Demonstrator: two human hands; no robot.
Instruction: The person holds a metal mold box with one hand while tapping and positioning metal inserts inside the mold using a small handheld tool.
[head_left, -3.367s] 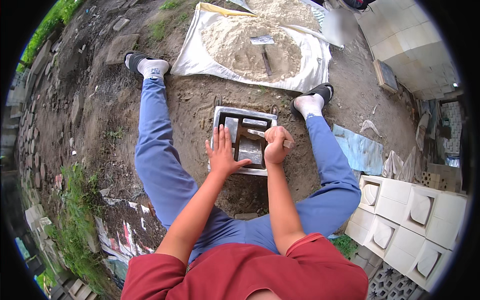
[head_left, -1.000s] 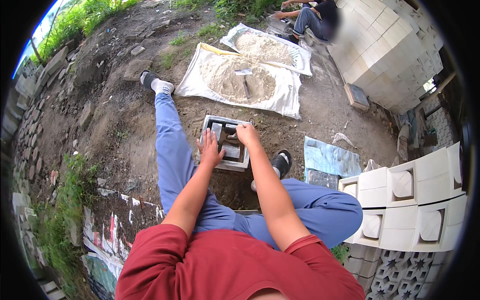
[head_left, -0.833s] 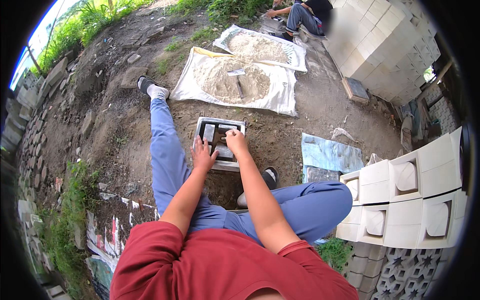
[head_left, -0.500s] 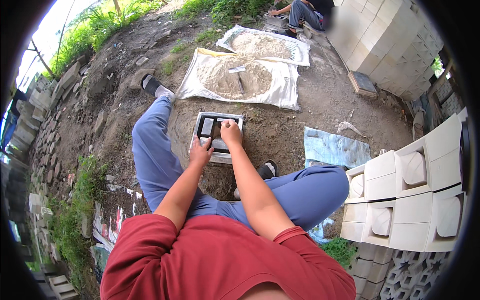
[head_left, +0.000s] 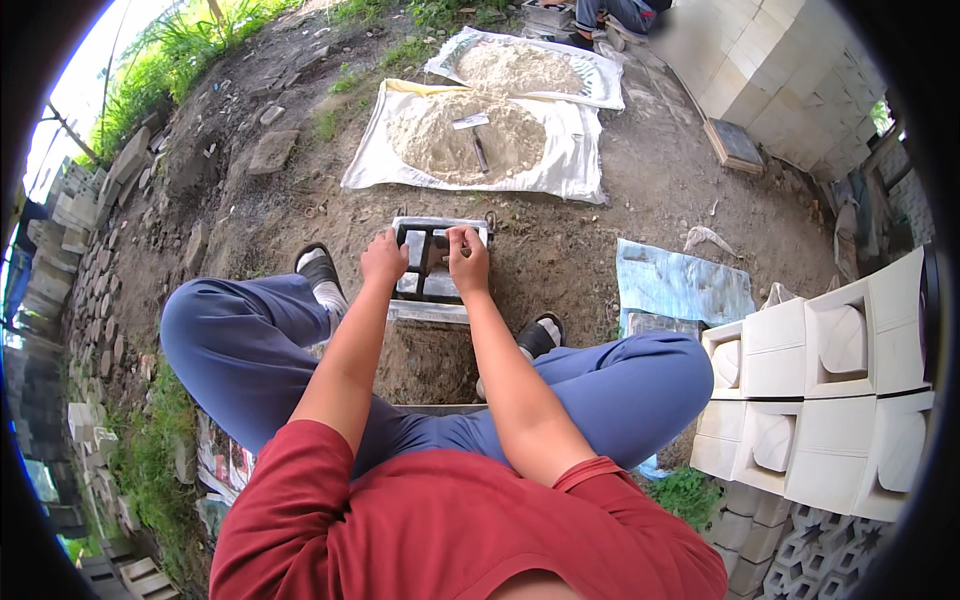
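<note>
We look down at a grey metal box (head_left: 428, 313) on bare soil (head_left: 545, 255), just ahead of our bent knees; dark bars split its inside into compartments. Our left hand (head_left: 384, 260) rests at its left rim, fingers curled inward; we cannot tell how firmly it grips. Our right hand (head_left: 467, 264) is at the upper right of the box, fingertips drawn together; we cannot tell whether anything is pinched in them.

Our legs, in blue trousers (head_left: 635, 395), spread to either side, with dark sandals (head_left: 542, 336) near the box.

Beyond the box lies a white sheet (head_left: 575, 165) bearing pale sand (head_left: 425, 150), with a flat-bladed tool (head_left: 480, 153) on top. A second sheet (head_left: 605, 88), also heaped with sand, lies behind it. To our right are a light-blue sheet (head_left: 685, 282) and stacked cream blocks (head_left: 775, 355). At the upper right, partly cut off, another person (head_left: 625, 14) sits near a block wall (head_left: 760, 75).
</note>
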